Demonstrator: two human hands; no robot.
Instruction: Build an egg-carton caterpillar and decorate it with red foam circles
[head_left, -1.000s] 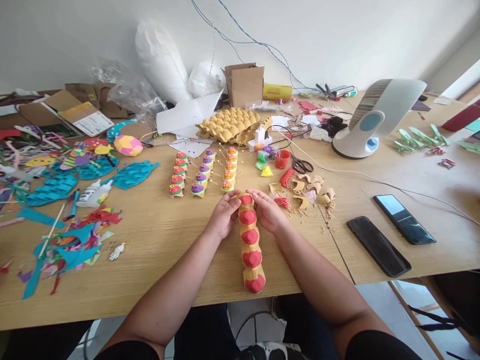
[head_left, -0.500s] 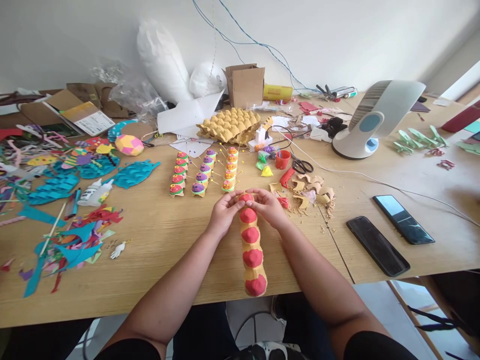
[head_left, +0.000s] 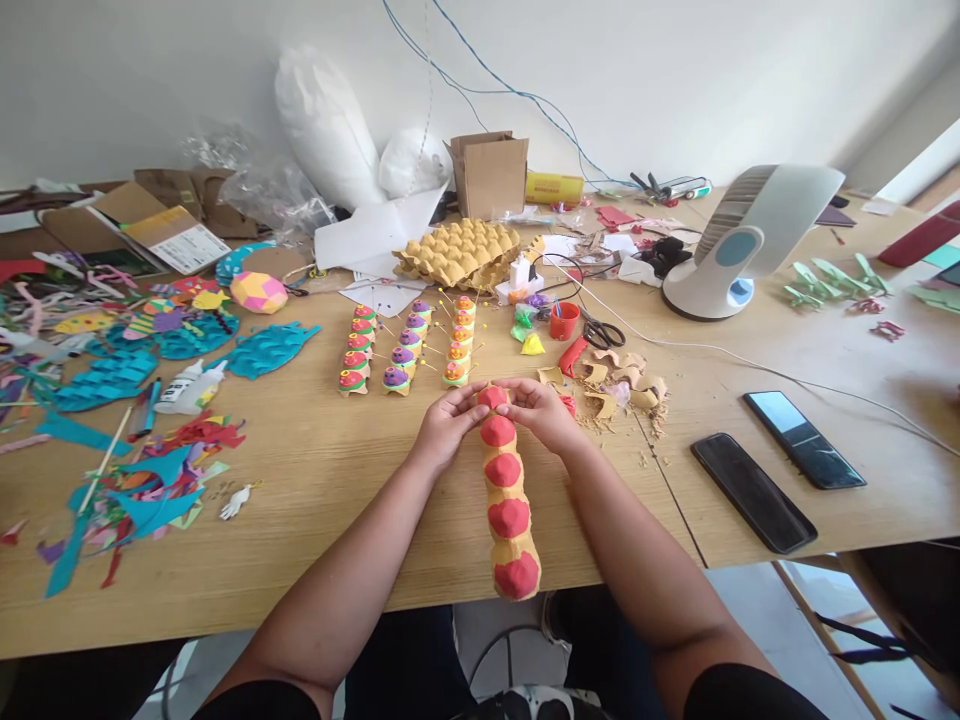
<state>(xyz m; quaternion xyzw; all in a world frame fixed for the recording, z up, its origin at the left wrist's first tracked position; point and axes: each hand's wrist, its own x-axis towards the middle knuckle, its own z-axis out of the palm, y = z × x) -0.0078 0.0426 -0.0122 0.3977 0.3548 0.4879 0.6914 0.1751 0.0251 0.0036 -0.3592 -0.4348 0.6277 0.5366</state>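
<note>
Between my two hands, an egg-carton strip (head_left: pixel 508 517) runs lengthwise toward me, its near end at the table's front edge. Red clay caps its several bumps, and tan cardboard shows between them. My left hand (head_left: pixel 448 420) pinches the far end from the left, thumb on the red cap. From the right, my right hand (head_left: pixel 541 414) grips that same end, its thumb also against the clay. Beyond them stand three decorated strips: a red one (head_left: pixel 356 350), a purple one (head_left: pixel 409 345) and an orange one (head_left: pixel 460 342), with pins sticking out.
Right of my hands lie cardboard scraps (head_left: pixel 634 380), scissors (head_left: pixel 604 333), a red cup (head_left: pixel 564 320) and yellow clay (head_left: pixel 532 345). Two phones (head_left: pixel 754 492) rest farther right, near a fan (head_left: pixel 750 245). Glue bottles (head_left: pixel 191 387) and paper scraps (head_left: pixel 161 480) cover the left side. Egg trays (head_left: pixel 457 250) sit behind.
The near end of the strip has swung slightly to the right and toward me. Both hands keep their hold on its far end.
</note>
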